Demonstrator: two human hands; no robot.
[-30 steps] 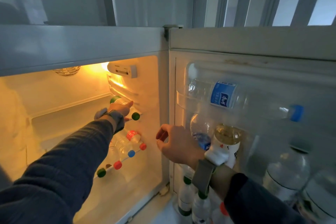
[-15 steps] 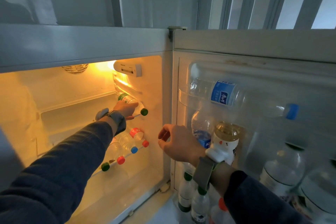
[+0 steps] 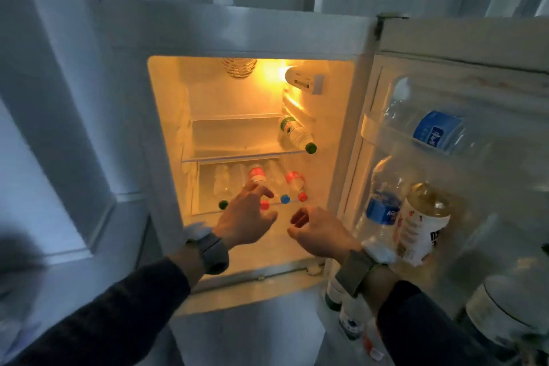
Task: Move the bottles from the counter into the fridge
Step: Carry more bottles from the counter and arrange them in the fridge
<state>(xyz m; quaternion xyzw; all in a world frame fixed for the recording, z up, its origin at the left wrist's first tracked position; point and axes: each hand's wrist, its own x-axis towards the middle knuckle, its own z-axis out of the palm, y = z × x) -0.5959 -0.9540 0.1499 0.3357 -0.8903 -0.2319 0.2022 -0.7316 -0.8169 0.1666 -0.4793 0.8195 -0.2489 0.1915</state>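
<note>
Already we see a green-capped bottle (image 3: 297, 135) lying at the right edge of the fridge's (image 3: 252, 30) upper shelf (image 3: 237, 153) and more bottles (image 3: 276, 184) along the lower shelf's front edge; the counter is out of view, so what remains is unclear. Our left hand (image 3: 245, 221) and right hand (image 3: 320, 232) hang loosely spread before the opening, seemingly holding nothing.

Little legible print on the bottle labels

Letters "AQ" in white on the blue label of the clear bottle (image 3: 381, 211) in the open fridge door; white characters on the blue label of the lying bottle (image 3: 436, 132) above it, too blurred to read; dark marks on the white label of the yellow-liquid bottle (image 3: 421, 223), unreadable.
</note>
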